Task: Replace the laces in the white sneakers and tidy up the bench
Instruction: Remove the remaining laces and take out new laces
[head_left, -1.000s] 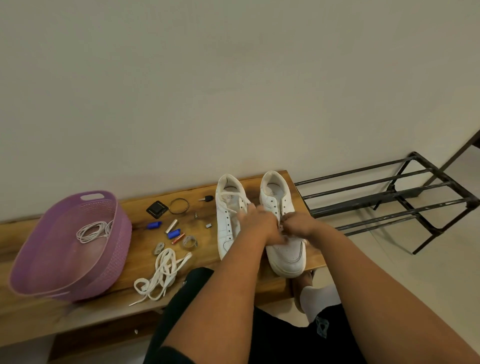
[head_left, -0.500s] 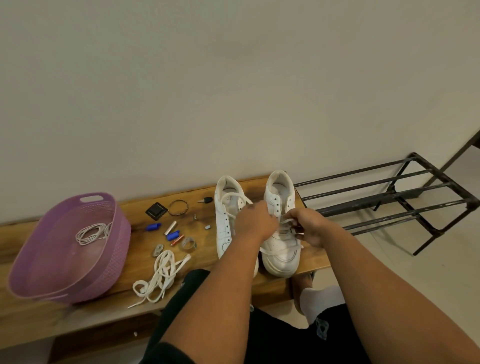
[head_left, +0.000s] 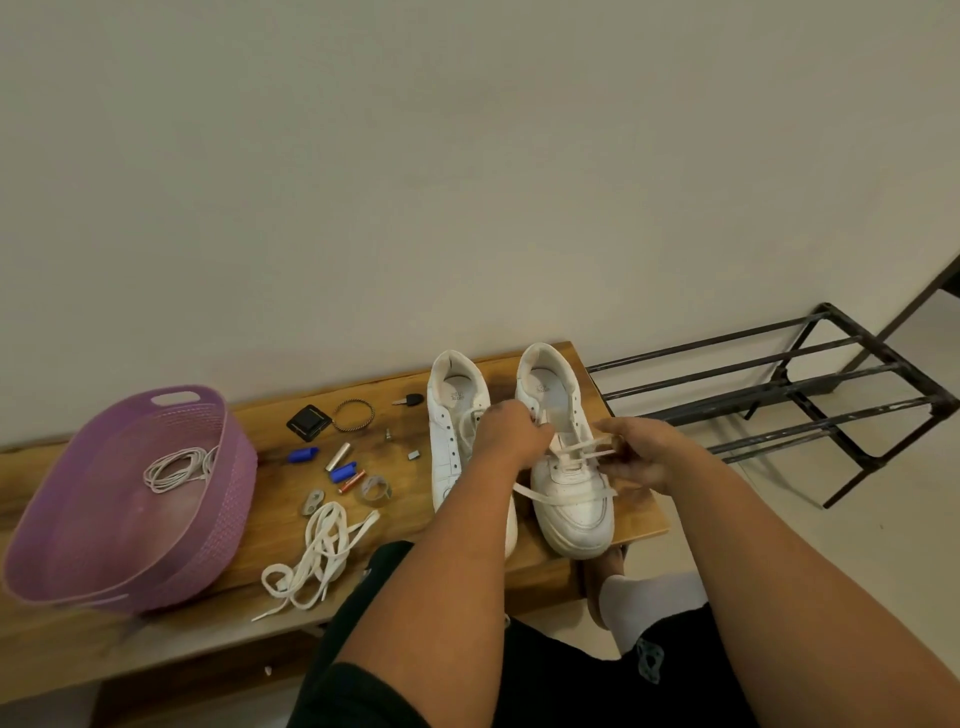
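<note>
Lace (head_left: 582, 450): runs left–right across right shoe (head_left: 569, 488).
L hand (head_left: 511, 441): pinching left end.
R hand (head_left: 636, 452): pinching right end – nearer.

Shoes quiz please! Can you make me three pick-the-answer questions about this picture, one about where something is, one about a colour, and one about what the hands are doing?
1. Where is the coiled thin white cord?
A. inside the basket
B. on the floor
C. in a sneaker

2. What colour is the basket?
A. green
B. purple
C. black

3. What are both hands doing?
A. resting flat on the bench
B. holding the basket
C. pinching a lace on the right sneaker

Answers:
1 A, the cord lies in the basket.
2 B, its walls are purple.
3 C, the left hand and right hand pinch the lace over the right sneaker.
</note>
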